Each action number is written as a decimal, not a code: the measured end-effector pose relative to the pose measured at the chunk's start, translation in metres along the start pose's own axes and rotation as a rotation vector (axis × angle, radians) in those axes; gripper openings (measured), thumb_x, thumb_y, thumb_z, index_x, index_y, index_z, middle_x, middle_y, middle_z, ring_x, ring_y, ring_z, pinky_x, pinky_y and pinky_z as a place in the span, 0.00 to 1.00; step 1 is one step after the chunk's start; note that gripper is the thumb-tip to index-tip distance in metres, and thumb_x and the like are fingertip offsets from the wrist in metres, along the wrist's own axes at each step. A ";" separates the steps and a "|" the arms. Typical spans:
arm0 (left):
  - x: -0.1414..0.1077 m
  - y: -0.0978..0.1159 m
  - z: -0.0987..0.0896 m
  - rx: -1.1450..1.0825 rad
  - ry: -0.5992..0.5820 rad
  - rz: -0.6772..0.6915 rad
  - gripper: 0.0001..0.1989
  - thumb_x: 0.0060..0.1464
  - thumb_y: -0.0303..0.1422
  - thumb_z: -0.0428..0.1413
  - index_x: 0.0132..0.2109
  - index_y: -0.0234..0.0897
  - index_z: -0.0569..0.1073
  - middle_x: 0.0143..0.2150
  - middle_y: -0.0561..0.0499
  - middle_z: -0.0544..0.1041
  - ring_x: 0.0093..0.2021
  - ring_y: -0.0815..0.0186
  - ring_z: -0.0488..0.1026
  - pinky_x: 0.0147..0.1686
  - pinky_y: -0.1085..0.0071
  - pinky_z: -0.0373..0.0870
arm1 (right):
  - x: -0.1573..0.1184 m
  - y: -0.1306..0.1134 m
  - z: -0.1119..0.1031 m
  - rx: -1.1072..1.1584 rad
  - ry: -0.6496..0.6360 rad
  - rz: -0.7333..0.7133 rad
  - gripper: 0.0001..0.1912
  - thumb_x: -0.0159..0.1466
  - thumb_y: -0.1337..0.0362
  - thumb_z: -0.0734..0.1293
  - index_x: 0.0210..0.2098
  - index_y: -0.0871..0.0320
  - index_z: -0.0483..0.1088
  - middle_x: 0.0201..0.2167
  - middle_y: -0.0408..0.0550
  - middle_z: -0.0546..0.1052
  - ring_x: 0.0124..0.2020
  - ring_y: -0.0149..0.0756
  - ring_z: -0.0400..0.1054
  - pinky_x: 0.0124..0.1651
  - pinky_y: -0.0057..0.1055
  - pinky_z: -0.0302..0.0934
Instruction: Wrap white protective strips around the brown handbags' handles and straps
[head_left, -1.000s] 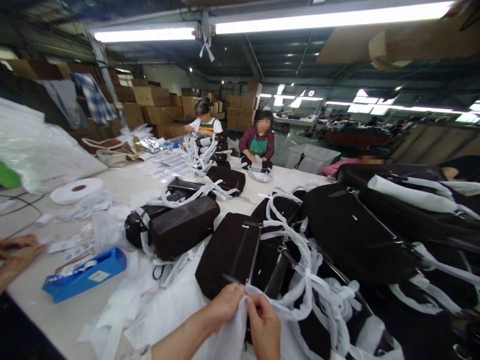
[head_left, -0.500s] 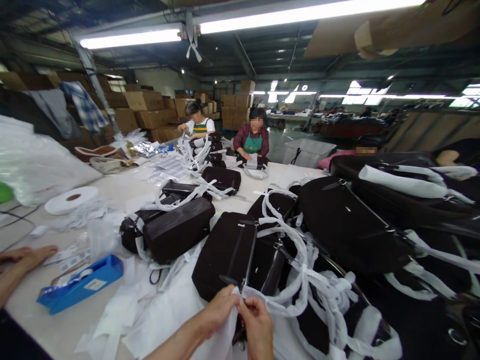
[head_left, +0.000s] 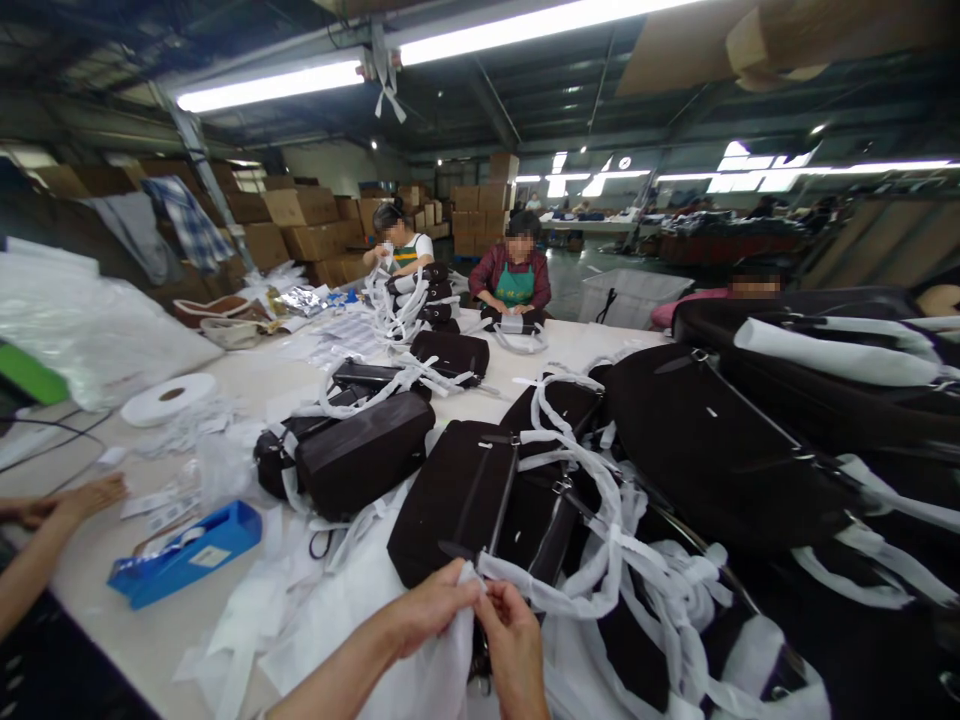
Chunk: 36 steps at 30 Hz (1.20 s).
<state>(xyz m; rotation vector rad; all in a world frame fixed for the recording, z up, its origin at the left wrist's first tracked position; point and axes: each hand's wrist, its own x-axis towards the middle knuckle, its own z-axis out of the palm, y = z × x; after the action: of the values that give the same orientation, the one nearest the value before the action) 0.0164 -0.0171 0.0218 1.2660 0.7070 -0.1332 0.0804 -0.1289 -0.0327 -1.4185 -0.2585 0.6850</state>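
Note:
Low in the middle of the head view, my left hand (head_left: 435, 608) pinches a white tissue-like wrapping sheet (head_left: 439, 665) that hangs down below it. Close beside it, my right hand (head_left: 514, 640) is closed with fingertips pressed together at the same white material, by the end of a wrapped strap (head_left: 541, 588). Just beyond both hands lies a black handbag (head_left: 456, 495) with a metal-edged opening. Its strap is wound in white wrapping and loops to the right. The exact spot between my fingertips is hidden.
More black bags (head_left: 367, 455) with wrapped straps fill the table, and a large pile (head_left: 712, 430) rises at right. A blue tape dispenser (head_left: 191, 555) and white roll (head_left: 169, 398) stand at left, near another person's hands (head_left: 82, 500). Two co-workers sit across the table.
The view has swung slightly left, so most things appear shifted right. My hands keep their grip at the strap end with little movement. The other person's hands at left stay near the dispenser.

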 end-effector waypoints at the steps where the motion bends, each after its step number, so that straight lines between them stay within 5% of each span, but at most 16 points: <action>1: 0.001 -0.001 0.000 -0.033 0.015 0.006 0.17 0.46 0.41 0.58 0.40 0.36 0.70 0.35 0.54 0.72 0.38 0.66 0.66 0.37 0.73 0.59 | 0.002 0.001 0.000 0.013 -0.016 0.006 0.20 0.53 0.46 0.70 0.29 0.59 0.73 0.25 0.46 0.77 0.29 0.39 0.70 0.34 0.31 0.65; 7: 0.005 -0.006 -0.001 -0.351 -0.139 -0.076 0.11 0.43 0.35 0.56 0.36 0.34 0.72 0.30 0.50 0.73 0.33 0.63 0.70 0.35 0.69 0.63 | 0.011 0.001 -0.002 0.104 -0.075 0.071 0.18 0.48 0.51 0.72 0.27 0.60 0.73 0.23 0.45 0.76 0.26 0.38 0.69 0.30 0.31 0.62; 19: 0.006 -0.011 -0.019 -0.521 -0.178 -0.161 0.14 0.46 0.29 0.61 0.41 0.28 0.73 0.28 0.47 0.76 0.27 0.67 0.72 0.31 0.73 0.65 | 0.017 -0.003 -0.006 0.032 -0.130 0.087 0.13 0.48 0.55 0.71 0.24 0.59 0.70 0.17 0.40 0.71 0.20 0.32 0.62 0.27 0.29 0.55; 29: 0.019 -0.008 -0.017 -0.441 -0.070 -0.218 0.08 0.43 0.28 0.64 0.31 0.29 0.74 0.22 0.51 0.73 0.20 0.71 0.67 0.21 0.78 0.62 | 0.024 -0.009 0.002 -0.092 0.064 0.081 0.10 0.42 0.61 0.72 0.16 0.58 0.67 0.12 0.34 0.62 0.17 0.26 0.53 0.24 0.26 0.48; 36: 0.026 0.004 -0.024 -0.302 -0.152 -0.313 0.06 0.43 0.25 0.64 0.29 0.27 0.75 0.22 0.49 0.73 0.21 0.68 0.69 0.22 0.76 0.67 | 0.020 -0.006 0.004 -0.100 0.184 0.057 0.11 0.43 0.62 0.73 0.16 0.58 0.68 0.14 0.34 0.63 0.18 0.26 0.52 0.24 0.26 0.47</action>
<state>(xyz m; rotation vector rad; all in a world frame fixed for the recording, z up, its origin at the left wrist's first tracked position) 0.0291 0.0130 0.0077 0.8428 0.7583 -0.3617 0.0954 -0.1147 -0.0310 -1.5790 -0.1095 0.5893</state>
